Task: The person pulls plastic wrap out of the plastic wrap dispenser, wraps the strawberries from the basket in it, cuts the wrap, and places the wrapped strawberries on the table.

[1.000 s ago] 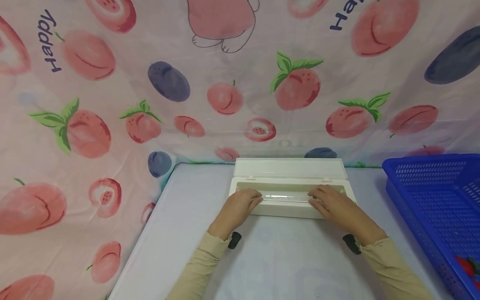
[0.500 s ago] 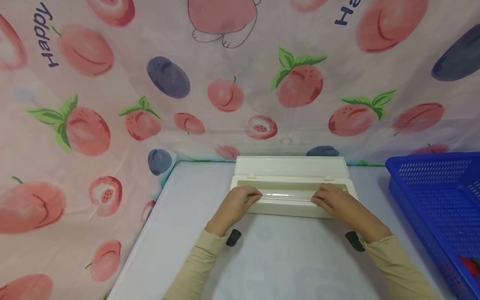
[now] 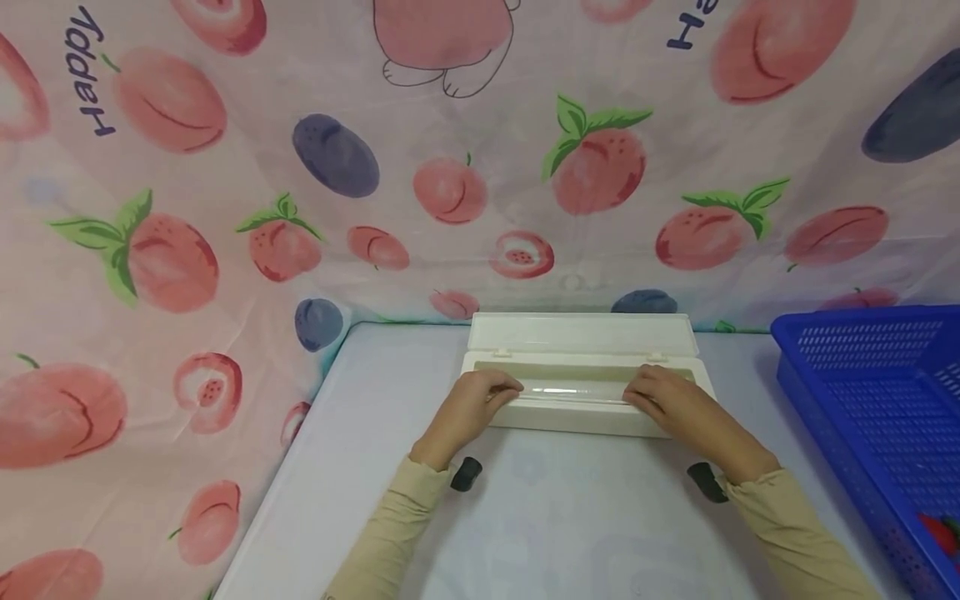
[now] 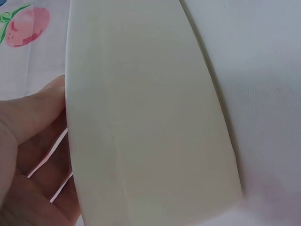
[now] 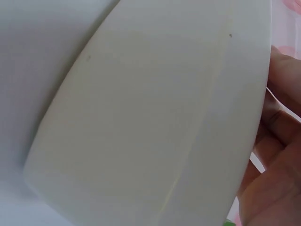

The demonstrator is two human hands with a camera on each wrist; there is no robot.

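A long white cling film dispenser box (image 3: 577,419) stands near the back of the table, its hinged lid (image 3: 581,335) tipped back. Glossy clear cling film (image 3: 570,390) lies along the opening. At the box's left part my left hand (image 3: 468,408) pinches the film edge between thumb and fingers, above the front rim. My right hand (image 3: 678,408) does likewise at the right part. Both wrist views are mostly filled by the box's plain front wall (image 4: 150,117). There the left fingers (image 4: 40,110) and right fingers (image 5: 277,117) reach behind the rim, tips hidden.
A blue plastic basket (image 3: 813,417) stands on the right, with a red and green item (image 3: 937,532) partly visible in it. Fruit-printed cloth (image 3: 450,125) hangs behind and to the left. White cloth covers the table (image 3: 540,517).
My right hand's fingers have closed together and shifted slightly right along the box. The left hand has stayed nearly in place. The head view has shifted a little.
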